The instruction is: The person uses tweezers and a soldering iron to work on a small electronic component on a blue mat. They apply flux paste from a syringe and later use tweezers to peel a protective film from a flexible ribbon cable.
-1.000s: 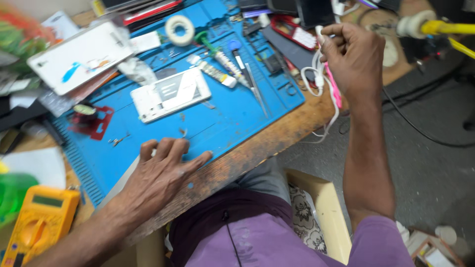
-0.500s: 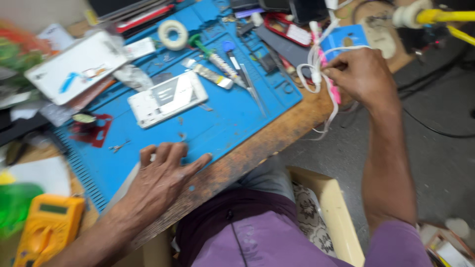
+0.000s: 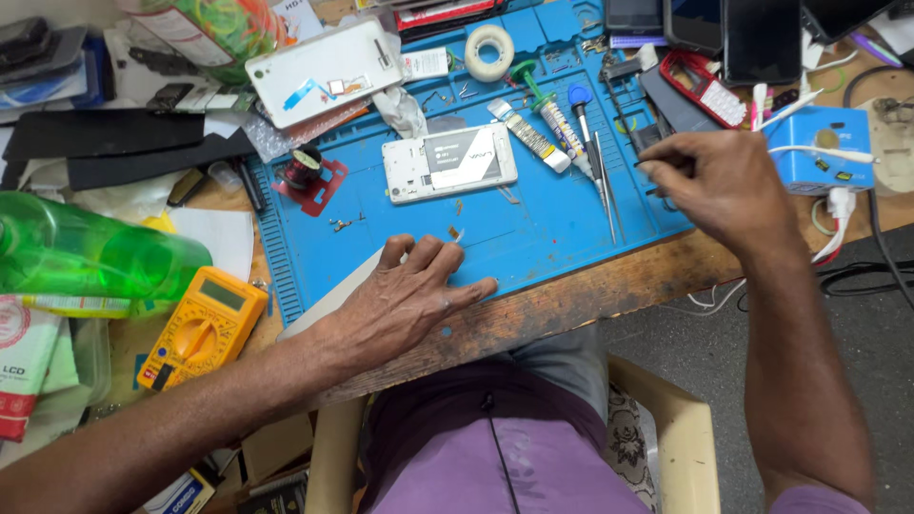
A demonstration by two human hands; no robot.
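Having left the white cables by the blue box (image 3: 817, 143), the right hand (image 3: 724, 186) now pinches a thin tool over the blue mat (image 3: 533, 238); best bring it slowly to the opened white phone (image 3: 449, 162) while the left hand (image 3: 405, 300), fingers spread flat, steadies the mat's near edge.

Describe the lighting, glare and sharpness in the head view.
Head view: soft, even light with faint shadows; the blue mat and left hand are sharp; the right hand is slightly motion-blurred; glare on the green bottle; edges bow outward slightly.
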